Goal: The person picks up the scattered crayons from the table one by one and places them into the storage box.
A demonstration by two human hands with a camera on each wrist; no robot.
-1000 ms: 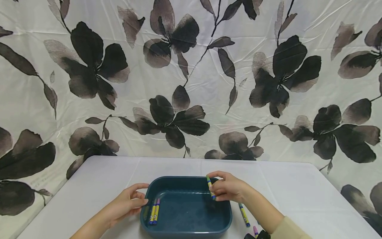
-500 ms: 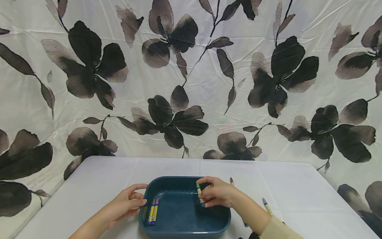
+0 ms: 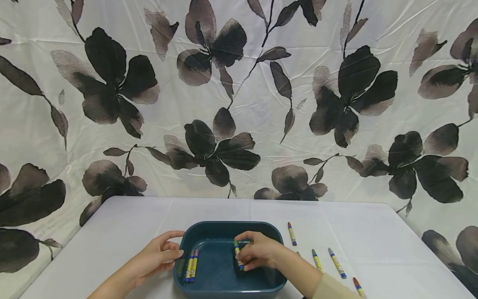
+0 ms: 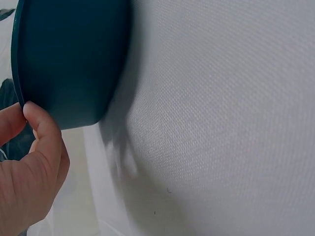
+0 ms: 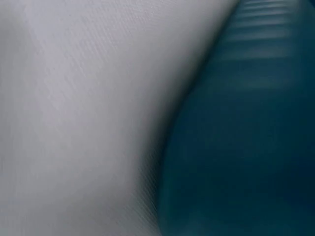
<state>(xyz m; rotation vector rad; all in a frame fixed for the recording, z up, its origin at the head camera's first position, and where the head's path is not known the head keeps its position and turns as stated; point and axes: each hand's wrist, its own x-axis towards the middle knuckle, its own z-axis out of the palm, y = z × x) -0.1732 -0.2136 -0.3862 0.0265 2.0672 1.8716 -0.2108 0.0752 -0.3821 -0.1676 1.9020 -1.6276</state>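
Note:
A dark teal tray (image 3: 220, 280) stands on the white table in the head view. My left hand (image 3: 158, 255) pinches its left rim; in the left wrist view the thumb and a finger of the left hand (image 4: 37, 157) sit on either side of the tray's edge (image 4: 17, 64). Over the tray's inside, my right hand (image 3: 263, 252) holds a green crayon (image 3: 237, 251) in its fingers, tilted. Two crayons (image 3: 192, 265), one of them purple-tipped, lie side by side at the tray's left end. The right wrist view is blurred and shows only the tray's wall (image 5: 236, 147) and tablecloth.
Right of the tray, several crayons lie on the white table (image 3: 130, 220): a brown one (image 3: 292, 234), a green-tipped one (image 3: 317, 260), a grey-tipped one (image 3: 337, 263) and a red-tipped one (image 3: 358, 287). A floral curtain (image 3: 239, 104) hangs behind the table.
My right hand has carried the green crayon leftward from the tray's right rim to above its inside. More crayons on the right have come into sight. The left hand keeps its place.

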